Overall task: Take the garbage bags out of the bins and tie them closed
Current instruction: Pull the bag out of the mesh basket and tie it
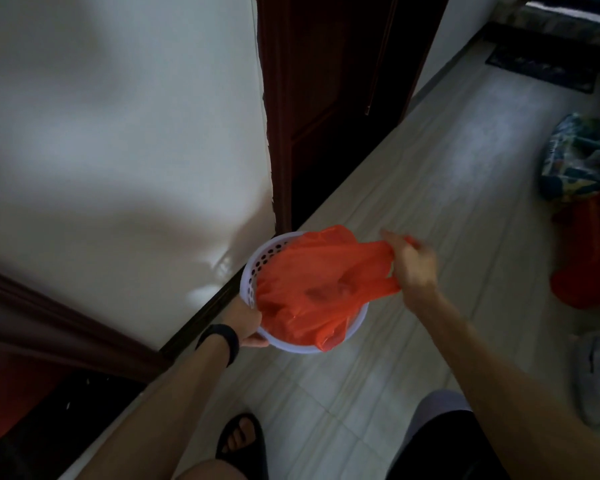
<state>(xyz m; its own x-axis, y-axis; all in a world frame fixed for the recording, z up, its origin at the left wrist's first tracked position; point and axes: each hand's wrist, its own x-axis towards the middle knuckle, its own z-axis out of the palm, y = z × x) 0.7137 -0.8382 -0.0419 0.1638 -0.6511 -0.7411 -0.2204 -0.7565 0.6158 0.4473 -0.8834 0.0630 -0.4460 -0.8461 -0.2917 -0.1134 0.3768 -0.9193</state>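
A small white perforated bin (257, 268) stands on the floor by the wall, lined with an orange-red plastic garbage bag (309, 289). My right hand (413, 268) is closed on the bag's handle loops, stretched out to the right of the bin's rim. My left hand (248, 323), with a black band on the wrist, grips the bin's near-left rim, its fingers partly hidden by the bag and rim. The bag's lower part still sits inside the bin.
A white wall (118, 150) and a dark red door frame (278, 133) are right behind the bin. A patterned bag (575, 161) and red items (586, 271) lie at the right. A sandalled foot (239, 441) is at the bottom, a dark mat (541, 69) far back.
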